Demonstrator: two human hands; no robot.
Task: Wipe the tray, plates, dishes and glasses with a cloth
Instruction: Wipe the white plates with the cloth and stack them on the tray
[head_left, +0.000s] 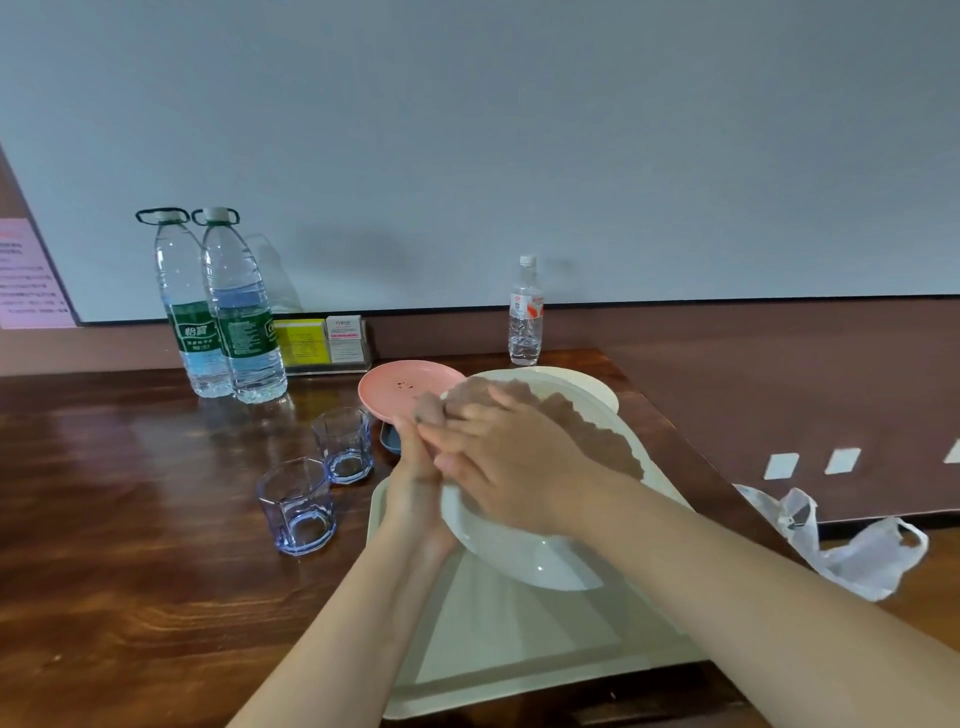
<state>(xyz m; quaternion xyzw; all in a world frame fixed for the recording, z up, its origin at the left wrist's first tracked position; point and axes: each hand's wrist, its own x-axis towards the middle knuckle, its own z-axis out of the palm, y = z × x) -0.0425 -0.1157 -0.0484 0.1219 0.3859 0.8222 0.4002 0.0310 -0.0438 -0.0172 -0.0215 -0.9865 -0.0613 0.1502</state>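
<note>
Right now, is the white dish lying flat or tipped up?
Tipped up: the left hand holds the white dish by its rim above the tray.

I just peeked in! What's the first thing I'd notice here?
Two hands in the middle: the left hand holds a white bowl tilted above the cream tray, while the right hand presses a brownish cloth into it. Two bluish glasses stand on the table to its left.
</note>
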